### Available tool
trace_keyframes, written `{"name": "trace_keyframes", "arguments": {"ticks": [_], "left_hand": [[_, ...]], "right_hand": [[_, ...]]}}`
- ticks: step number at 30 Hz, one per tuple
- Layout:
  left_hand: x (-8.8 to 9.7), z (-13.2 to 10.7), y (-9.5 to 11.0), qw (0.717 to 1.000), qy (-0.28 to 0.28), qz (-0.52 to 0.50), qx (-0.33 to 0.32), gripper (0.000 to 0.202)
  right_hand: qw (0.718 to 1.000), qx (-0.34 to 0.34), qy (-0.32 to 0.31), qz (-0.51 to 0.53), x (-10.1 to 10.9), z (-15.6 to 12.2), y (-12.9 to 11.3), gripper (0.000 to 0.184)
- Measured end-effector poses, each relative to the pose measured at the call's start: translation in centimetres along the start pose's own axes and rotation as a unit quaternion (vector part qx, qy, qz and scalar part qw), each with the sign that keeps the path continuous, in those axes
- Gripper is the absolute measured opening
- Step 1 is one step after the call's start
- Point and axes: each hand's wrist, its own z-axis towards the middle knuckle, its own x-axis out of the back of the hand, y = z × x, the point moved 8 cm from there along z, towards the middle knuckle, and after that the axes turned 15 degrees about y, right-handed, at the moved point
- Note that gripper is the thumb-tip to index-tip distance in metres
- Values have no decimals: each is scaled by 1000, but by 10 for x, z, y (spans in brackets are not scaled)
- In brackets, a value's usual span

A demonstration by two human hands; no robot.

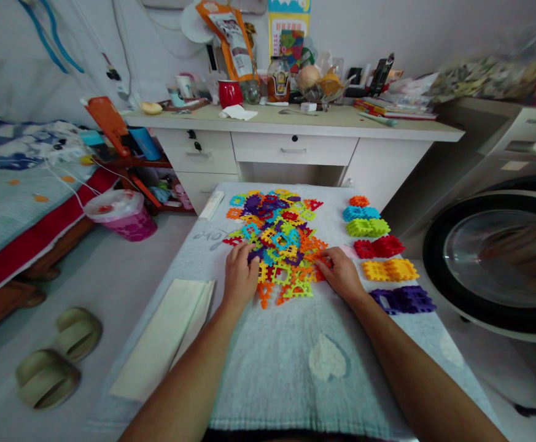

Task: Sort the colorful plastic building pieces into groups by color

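A heap of flat, notched plastic building pieces [279, 236] in several colours lies in the middle of the cloth-covered table. My left hand [240, 273] rests at the heap's near left edge, thumb apart from the fingers, beside purple and yellow pieces. At the right edge, my right hand [342, 273] touches orange and red pieces with thumb and fingers apart. Sorted by colour, a column of piles stands to the right: orange [358, 201], blue [360, 213], green [368, 228], red [379, 247], yellow [390, 269] and purple [403, 299].
Folded pale sheets [161, 337] lie on the table's left side, and a small white box [211, 205] sits at its far left corner. Behind stands a cluttered desk [295, 126]. A washing machine [502, 153] is on the right; a pink bin [123, 215] and slippers [49, 377] are left.
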Motion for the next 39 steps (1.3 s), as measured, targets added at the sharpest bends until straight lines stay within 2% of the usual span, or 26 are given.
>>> {"name": "trace_keyframes", "arguments": {"ticks": [5,9,12,15,18,22,25,27,29,31,33,36,39], "left_hand": [[5,3,-2,999,-1,46,9,30],[1,3,-6,996,-56,52,45,25],[-4,1,-11,992,-82,11,92,21],[-5,-1,-19,986,-61,-54,148,22],[-2,1,-24,981,-23,-93,166,24],[2,5,-14,989,-6,-94,117,26],[0,2,7,996,-48,-63,30,33],[-3,-5,22,996,-87,-19,-29,49],[-10,-16,33,988,-134,18,-78,75],[-18,-31,43,974,-189,34,-117,100],[-25,-45,50,960,-237,45,-139,114],[-32,-60,57,947,-273,51,-163,121],[-33,-61,60,949,-260,55,-168,112]], "right_hand": [[1000,0,6,4,2,0,-3,16],[999,18,-13,30,-1,1,-8,13],[998,30,-23,46,-2,1,-9,16],[998,27,-15,49,0,2,-9,16],[999,13,2,46,3,3,-6,10],[999,4,6,36,2,2,-4,7],[999,5,9,31,3,2,-5,9],[999,10,9,32,3,2,-6,10],[999,17,3,34,4,3,-8,9],[999,23,-3,36,4,3,-10,6],[999,26,-5,39,4,3,-11,2],[998,31,-8,49,5,2,-12,6],[998,34,-19,56,4,2,-14,6]]}}
